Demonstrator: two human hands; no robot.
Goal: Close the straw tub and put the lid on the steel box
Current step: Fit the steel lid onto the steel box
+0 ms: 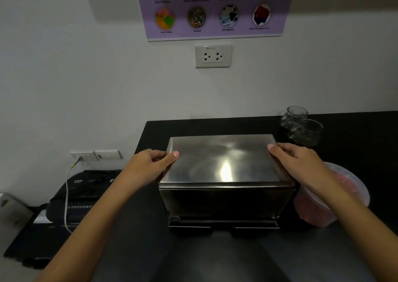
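A shiny steel box stands in the middle of the black counter, and a flat steel lid lies on top of it. My left hand grips the lid's left edge, thumb on top. My right hand grips the lid's right edge the same way. To the right of the box, partly behind my right forearm, sits a clear plastic tub with pink contents and a translucent lid on it.
Two clear glass jars stand at the back right of the counter. Left of the counter, lower down, sits a black paper shredder with a white cable plugged into a wall socket. A wall rises close behind.
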